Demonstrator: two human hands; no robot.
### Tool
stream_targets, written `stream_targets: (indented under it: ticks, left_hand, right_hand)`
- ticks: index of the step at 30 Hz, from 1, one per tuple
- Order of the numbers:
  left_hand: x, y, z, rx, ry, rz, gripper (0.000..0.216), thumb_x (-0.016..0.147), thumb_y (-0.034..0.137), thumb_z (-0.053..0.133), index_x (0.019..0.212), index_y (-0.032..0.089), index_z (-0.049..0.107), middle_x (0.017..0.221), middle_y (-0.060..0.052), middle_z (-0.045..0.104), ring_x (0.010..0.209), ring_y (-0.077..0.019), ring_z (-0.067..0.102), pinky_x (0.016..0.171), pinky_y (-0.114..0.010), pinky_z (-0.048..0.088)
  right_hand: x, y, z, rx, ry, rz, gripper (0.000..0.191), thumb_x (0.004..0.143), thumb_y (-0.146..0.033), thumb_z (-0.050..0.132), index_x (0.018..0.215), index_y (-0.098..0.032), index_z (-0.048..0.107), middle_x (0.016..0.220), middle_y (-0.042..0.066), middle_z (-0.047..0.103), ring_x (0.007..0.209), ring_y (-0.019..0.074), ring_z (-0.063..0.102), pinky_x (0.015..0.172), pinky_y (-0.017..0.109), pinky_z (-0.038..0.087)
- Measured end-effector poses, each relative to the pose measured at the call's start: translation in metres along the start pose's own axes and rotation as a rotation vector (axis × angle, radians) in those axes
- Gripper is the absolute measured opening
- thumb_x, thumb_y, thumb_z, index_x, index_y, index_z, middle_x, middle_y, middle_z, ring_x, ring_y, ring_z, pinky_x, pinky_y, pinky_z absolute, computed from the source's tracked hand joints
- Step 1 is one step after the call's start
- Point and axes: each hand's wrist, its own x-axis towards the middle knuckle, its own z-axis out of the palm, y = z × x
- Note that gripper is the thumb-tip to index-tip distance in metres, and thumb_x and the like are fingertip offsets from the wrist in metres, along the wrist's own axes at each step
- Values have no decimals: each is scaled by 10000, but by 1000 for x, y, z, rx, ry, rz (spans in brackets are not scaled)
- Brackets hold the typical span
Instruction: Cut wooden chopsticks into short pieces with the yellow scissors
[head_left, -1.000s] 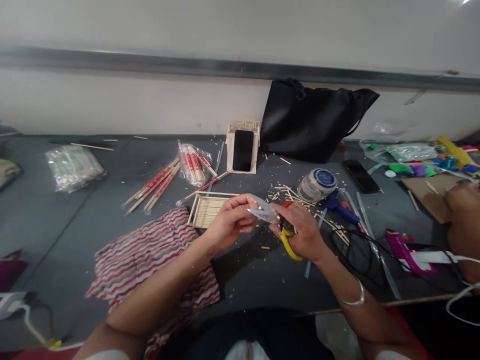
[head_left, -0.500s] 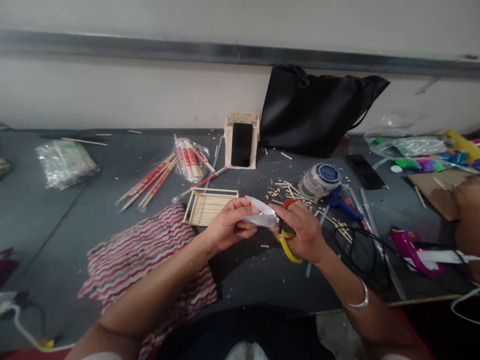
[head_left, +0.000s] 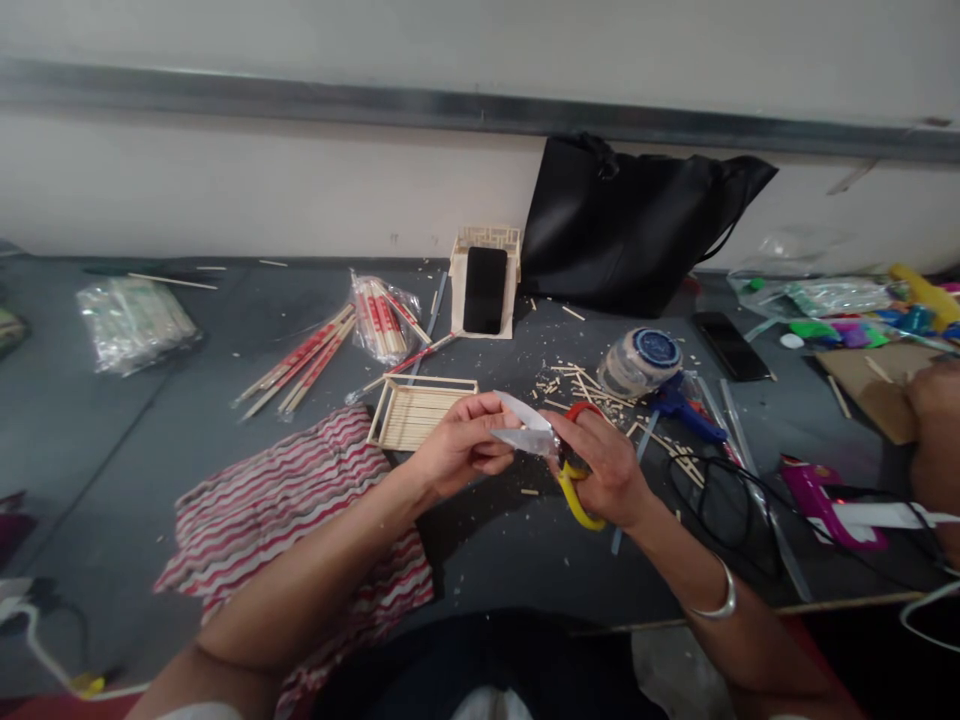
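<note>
My right hand (head_left: 609, 468) grips scissors (head_left: 536, 441) with red and yellow handles. Their blades are spread apart and point left, at the fingers of my left hand (head_left: 463, 445). That hand is closed in a pinch close by the blades; whatever it pinches is mostly hidden. Just behind the left hand lies a small rectangular tray built of thin wooden sticks (head_left: 409, 420), with a raised stick rail. A striped cloth (head_left: 300, 520) lies under my left forearm. Cut stick pieces (head_left: 581, 385) are scattered beyond the scissors.
A jar with a blue lid (head_left: 637, 362) and a blue glue gun (head_left: 690, 408) stand right. A phone (head_left: 485, 290) leans on a stick-built piece by a black bag (head_left: 622, 225). Wrapped chopsticks (head_left: 300, 365) lie left. At right are a purple glue gun (head_left: 825, 505), cables and another person's arm (head_left: 937, 440).
Hands and scissors hold almost the same pose, with the blades still apart. The view has shifted very slightly.
</note>
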Motion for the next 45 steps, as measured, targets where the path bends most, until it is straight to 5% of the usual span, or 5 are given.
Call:
stream_targets:
  ticks: [6,23,45]
  left_hand:
    - [1,-1,-1,29,8,54,235,665,280,865,705,138,682,496,67,449,400,-19,234,358,-154,216]
    - [2,-1,-1,15,-17,50,212,668,243,835,706,144,650,466,120,272,409,-17,160,383,-147,191]
    - [3,-6,-4,60,45,37,349,644,368,891,683,144,626,471,94,364,401,-30,226,360,-161,249]
  right_hand:
    - [-3,-1,0,-37,4,-14,659,796,-94,552,1442,-213,503,844,40,613,706,198,596,632,305,528]
    - [-3,0,3,-77,0,18,521,832,-110,519,1344,-169,599,763,24,631,616,164,587,580,262,522]
    - [1,-3,0,-146,16,18,543,801,-139,564,1335,-215,624,785,37,600,724,208,576,644,311,482]
